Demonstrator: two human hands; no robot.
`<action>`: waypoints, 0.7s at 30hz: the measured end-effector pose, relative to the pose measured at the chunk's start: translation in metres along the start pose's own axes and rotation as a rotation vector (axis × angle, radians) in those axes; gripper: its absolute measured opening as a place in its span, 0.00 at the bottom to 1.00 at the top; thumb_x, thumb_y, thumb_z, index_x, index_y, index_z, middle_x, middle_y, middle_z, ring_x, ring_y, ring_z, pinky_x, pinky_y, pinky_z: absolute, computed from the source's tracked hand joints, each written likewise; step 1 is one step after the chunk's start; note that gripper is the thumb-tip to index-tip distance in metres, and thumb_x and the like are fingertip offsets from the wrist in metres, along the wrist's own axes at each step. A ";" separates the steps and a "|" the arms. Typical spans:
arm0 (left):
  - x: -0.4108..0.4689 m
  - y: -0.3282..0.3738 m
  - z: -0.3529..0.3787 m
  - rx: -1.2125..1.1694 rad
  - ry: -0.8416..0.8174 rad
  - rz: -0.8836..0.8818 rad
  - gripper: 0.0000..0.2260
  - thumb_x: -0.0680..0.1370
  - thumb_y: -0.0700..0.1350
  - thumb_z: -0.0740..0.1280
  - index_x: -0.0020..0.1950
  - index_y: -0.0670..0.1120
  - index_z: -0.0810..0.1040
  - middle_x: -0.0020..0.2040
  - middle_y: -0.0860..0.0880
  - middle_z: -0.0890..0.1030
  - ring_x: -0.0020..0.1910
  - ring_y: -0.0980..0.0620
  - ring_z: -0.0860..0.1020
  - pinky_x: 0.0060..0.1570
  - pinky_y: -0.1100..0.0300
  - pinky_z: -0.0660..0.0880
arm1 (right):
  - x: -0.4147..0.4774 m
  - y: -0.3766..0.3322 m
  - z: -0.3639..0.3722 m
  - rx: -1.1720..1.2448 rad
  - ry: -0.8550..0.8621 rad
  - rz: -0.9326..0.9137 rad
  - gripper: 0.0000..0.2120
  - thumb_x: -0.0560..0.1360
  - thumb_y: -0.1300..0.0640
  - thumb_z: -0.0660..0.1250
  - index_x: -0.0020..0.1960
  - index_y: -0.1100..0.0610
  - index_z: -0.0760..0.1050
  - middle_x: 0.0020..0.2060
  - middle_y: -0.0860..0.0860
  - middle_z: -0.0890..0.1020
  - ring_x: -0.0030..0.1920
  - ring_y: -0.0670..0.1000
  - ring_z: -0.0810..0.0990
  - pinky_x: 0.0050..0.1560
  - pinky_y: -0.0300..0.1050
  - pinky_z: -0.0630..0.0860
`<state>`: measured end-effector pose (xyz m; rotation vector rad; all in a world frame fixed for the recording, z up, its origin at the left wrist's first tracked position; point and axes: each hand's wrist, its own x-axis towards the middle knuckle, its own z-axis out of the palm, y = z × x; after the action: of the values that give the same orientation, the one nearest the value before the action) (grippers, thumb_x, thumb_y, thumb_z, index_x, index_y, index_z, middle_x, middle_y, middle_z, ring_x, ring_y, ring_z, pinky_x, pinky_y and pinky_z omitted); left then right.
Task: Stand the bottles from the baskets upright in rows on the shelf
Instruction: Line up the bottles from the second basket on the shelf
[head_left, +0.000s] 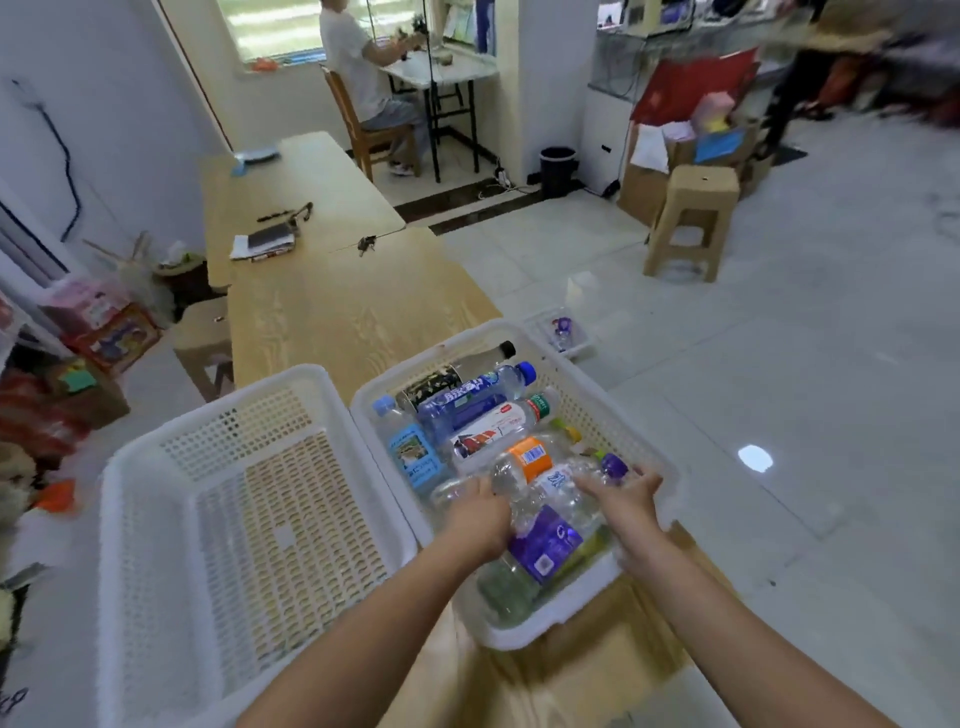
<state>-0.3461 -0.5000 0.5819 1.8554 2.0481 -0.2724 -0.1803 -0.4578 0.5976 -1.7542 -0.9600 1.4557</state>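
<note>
both arms reach into the right basket (587, 410) on the wooden table (353, 312), where the bottles (488, 431) lie on their sides in a heap. our right hand (621, 496) curls round the neck end of the purple-capped bottle (612, 464), just below its cap, close to the basket's right wall. our left hand (480, 512) dips in beside it, fingers bent down among the clear bottles; whether it grips one we cannot tell. the left basket (260, 415) sits right against the other on the table. a small basket (535, 319) rests on the floor beyond the table's edge.
</note>
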 end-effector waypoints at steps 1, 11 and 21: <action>0.001 -0.001 0.000 -0.011 -0.011 0.012 0.14 0.78 0.49 0.65 0.59 0.42 0.77 0.72 0.40 0.63 0.70 0.43 0.63 0.64 0.50 0.67 | -0.006 0.004 0.004 0.153 -0.006 0.041 0.46 0.62 0.58 0.79 0.71 0.55 0.54 0.68 0.57 0.68 0.66 0.58 0.70 0.67 0.57 0.69; -0.007 0.004 0.013 -0.114 0.046 -0.024 0.24 0.77 0.49 0.66 0.69 0.43 0.66 0.71 0.40 0.62 0.71 0.42 0.60 0.68 0.49 0.62 | -0.046 0.017 0.019 0.596 -0.181 0.312 0.43 0.67 0.75 0.70 0.74 0.51 0.56 0.59 0.62 0.77 0.49 0.62 0.80 0.45 0.61 0.79; -0.004 0.002 -0.007 0.044 0.018 0.050 0.11 0.79 0.42 0.62 0.61 0.43 0.72 0.58 0.44 0.79 0.58 0.45 0.77 0.52 0.54 0.74 | -0.053 0.027 0.036 0.362 -0.254 0.325 0.37 0.61 0.69 0.77 0.66 0.60 0.66 0.53 0.58 0.80 0.52 0.57 0.80 0.54 0.53 0.78</action>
<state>-0.3443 -0.5005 0.5903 1.9389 2.0199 -0.2904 -0.2183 -0.5156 0.5951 -1.5272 -0.4972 1.9575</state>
